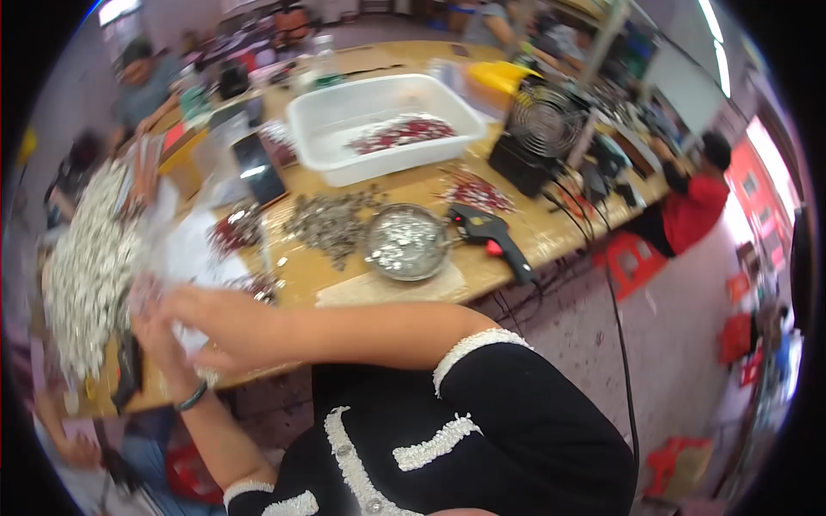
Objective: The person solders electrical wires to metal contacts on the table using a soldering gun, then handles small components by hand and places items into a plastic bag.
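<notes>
My left hand [157,337], with a dark band on its wrist, is raised at the table's left front edge. My right hand [205,318] reaches across and meets it, fingers curled. Between and above them is a blurred, see-through clear plastic bag [155,249]; its contents are unclear. Just left lies a big heap of small whitish pieces [90,267]. A white sheet of paper [202,245] and small dark red pieces [237,230] lie beyond my hands. A black-handled tool [127,370] rests beside the heap.
On the table are a white plastic tub [314,142] holding red and silver pieces, a round metal dish [409,268], grey pieces [331,224], a glue gun [495,236], a phone [258,169] and a black fan [538,129]. Cables hang off the right edge. Other people sit around.
</notes>
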Tool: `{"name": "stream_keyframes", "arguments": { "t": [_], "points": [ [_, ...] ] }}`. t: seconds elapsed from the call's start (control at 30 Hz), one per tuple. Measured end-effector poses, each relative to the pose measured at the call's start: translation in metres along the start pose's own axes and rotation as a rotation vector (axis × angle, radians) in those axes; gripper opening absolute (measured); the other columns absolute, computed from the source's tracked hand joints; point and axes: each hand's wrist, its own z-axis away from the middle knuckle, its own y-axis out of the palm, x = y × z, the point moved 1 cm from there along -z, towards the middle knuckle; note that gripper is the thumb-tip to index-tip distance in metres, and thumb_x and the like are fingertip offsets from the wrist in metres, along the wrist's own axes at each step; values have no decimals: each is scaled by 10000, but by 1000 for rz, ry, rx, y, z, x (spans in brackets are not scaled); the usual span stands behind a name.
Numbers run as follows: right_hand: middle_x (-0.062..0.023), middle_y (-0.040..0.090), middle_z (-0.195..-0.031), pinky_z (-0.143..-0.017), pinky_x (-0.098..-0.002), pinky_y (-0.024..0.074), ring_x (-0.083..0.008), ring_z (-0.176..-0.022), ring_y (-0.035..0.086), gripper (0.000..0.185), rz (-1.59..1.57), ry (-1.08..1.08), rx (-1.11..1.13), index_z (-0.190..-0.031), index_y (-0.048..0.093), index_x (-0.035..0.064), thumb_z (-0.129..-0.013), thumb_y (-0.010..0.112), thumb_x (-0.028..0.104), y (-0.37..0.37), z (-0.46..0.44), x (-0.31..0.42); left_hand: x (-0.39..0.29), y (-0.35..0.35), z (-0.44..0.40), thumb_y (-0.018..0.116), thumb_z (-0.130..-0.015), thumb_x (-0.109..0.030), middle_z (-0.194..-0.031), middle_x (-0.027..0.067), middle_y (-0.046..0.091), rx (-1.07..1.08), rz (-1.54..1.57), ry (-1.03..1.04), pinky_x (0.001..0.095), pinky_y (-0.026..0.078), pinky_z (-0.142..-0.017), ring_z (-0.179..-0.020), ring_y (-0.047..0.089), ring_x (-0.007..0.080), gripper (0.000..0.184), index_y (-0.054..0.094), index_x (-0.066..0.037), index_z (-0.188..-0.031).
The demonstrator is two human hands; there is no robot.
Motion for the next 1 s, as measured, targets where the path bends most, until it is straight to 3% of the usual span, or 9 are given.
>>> {"name": "stream_keyframes", "arguments": {
  "t": [0.2, 0.33, 0.43, 0.5, 0.6, 0.7, 0.8, 0.97, 1.0],
  "points": [
    [-47, 627, -885, -615, -253, 470, -99, -780, 580, 259, -653, 547, 573, -1053, 617, 37, -855, 651, 199, -123, 142, 57, 9, -1, -41, 391, -928, 8, -1279, 146, 516, -200, 105, -73, 314, 362, -1010, -1203, 477, 212, 358, 447, 52, -1279],
    [13, 614, -854, -575, -203, 432, -65, -734, 549, 254, -570, 1282, 331, -1057, 643, 60, -866, 639, 228, -200, 283, 67, 9, 5, -42, 375, -925, 24, -1274, 138, 520, -136, -66, -35, 287, 343, -1027, -1199, 480, 190, 361, 462, 46, -1274],
    [-4, 640, -824, -563, -218, 440, -70, -660, 536, 292, -170, 1767, 211, -1012, 667, 62, -843, 630, 297, -283, 406, 91, 44, -11, -43, 360, -928, 13, -1252, 154, 527, -12, -284, 80, 307, 347, -1025, -1173, 495, 214, 358, 462, 60, -1267],
    [-86, 605, -608, -500, -309, 474, -175, -544, 579, 223, 546, 2185, 256, -737, 667, 18, -758, 621, 236, -356, 490, 114, 48, -12, -38, 354, -930, 1, -1242, 162, 530, 37, -425, 162, 317, 347, -1024, -1165, 497, 228, 355, 464, 63, -1261],
    [-191, 619, -642, -579, -400, 502, -282, -606, 643, 224, 1053, 1972, -424, -741, 651, -16, -743, 578, 195, -462, 509, 150, 37, -1, -30, 344, -919, 1, -1230, 167, 534, 46, -553, 224, 330, 342, -1024, -1163, 494, 245, 359, 473, 64, -1248],
    [-164, 659, -781, -671, -390, 503, -312, -693, 646, 231, 1535, 1148, -662, -857, 670, 21, -785, 576, 219, -535, 460, 142, 45, -6, -34, 323, -875, 41, -1224, 164, 537, 100, -587, 213, 339, 330, -1031, -1164, 493, 252, 396, 478, 62, -1239],
    [-140, 670, -831, -649, -347, 502, -219, -690, 646, 402, 1121, 1379, -959, -1137, 599, 54, -755, 622, 177, -564, 367, 118, 60, -5, -31, 304, -825, 81, -1222, 164, 535, 175, -707, 183, 339, 321, -1039, -1168, 491, 252, 451, 476, 62, -1242],
    [-171, 634, -926, -714, -342, 476, -255, -793, 607, 601, 1548, 1111, -601, -1263, 525, 76, -691, 668, 194, -656, 348, 46, 26, 37, -3, 306, -808, 85, -1222, 176, 531, 255, -613, 85, 348, 322, -1040, -1178, 485, 254, 477, 469, 58, -1255],
    [-128, 643, -775, -591, -321, 471, -199, -624, 590, 627, 1675, 942, -524, -1279, 513, 69, -683, 686, 162, -676, 355, 28, 33, 33, -5, 309, -801, 82, -1237, 181, 517, 239, -601, 104, 349, 324, -1041, -1180, 481, 255, 482, 471, 55, -1254]
  ]
}}
